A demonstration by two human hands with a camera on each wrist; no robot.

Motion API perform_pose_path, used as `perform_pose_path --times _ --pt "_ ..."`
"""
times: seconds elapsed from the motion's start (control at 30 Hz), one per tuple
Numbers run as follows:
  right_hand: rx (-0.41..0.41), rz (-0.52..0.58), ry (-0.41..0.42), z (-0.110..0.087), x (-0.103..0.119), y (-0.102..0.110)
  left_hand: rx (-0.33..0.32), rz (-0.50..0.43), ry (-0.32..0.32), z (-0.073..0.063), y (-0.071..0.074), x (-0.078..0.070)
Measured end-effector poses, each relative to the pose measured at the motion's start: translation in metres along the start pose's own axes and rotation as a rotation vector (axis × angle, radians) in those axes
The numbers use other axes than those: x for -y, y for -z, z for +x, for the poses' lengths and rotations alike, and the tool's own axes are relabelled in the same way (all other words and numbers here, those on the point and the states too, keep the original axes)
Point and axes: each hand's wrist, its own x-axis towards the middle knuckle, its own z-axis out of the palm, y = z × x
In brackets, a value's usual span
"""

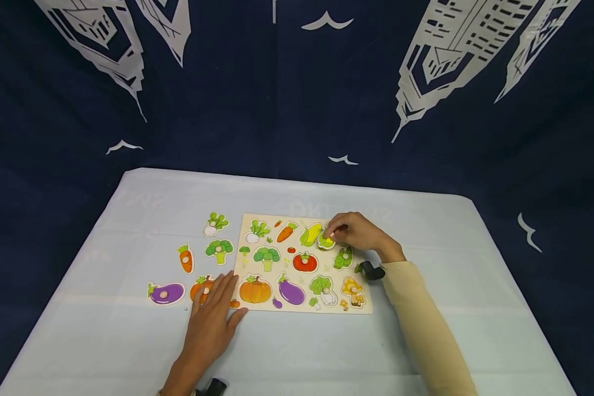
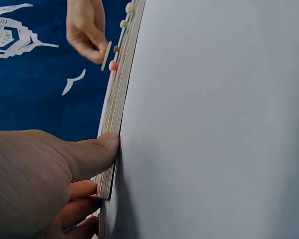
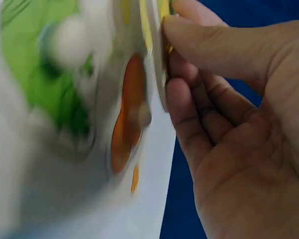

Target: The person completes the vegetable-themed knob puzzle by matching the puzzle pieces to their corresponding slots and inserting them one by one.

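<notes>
My right hand (image 1: 356,231) pinches a yellow-and-green corn puzzle piece (image 1: 326,241) over the upper right of a wooden vegetable puzzle board (image 1: 277,264). The piece overlaps the printed corn (image 1: 310,235) in the head view. Seen edge-on in the right wrist view, the corn piece (image 3: 157,55) stands between thumb and fingers. Extended fingers of my left hand (image 1: 210,319) rest by the board's lower left corner, the thumb touching its front edge. Beneath those fingers, a pumpkin piece (image 1: 198,287) is partly covered.
Left of the board lie a turnip piece (image 1: 215,224), a broccoli piece (image 1: 220,251), a carrot piece (image 1: 185,258) and an eggplant piece (image 1: 166,293). Knobs stick up from pieces in the board, such as the tomato (image 1: 304,263). A dark blue printed cloth (image 1: 257,99) hangs behind the white table.
</notes>
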Motion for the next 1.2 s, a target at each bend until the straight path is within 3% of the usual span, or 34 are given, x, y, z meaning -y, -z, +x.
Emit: perform_pose_path --times 0.3,0.8,1.0,1.2 --pt "0.002 -0.100 0.024 0.028 0.011 -0.016 -0.033 -0.011 -0.032 0.002 -0.002 0.000" --pt "-0.058 -0.169 0.041 0.035 0.012 -0.032 -0.045 0.006 -0.037 0.001 -0.003 0.001" --pt "-0.071 -0.172 0.040 0.031 0.012 -0.036 -0.044 0.004 -0.032 0.000 -0.001 0.002" --pt "-0.186 -0.083 0.020 0.007 0.014 -0.031 -0.033 0.000 -0.017 -0.001 0.000 0.002"
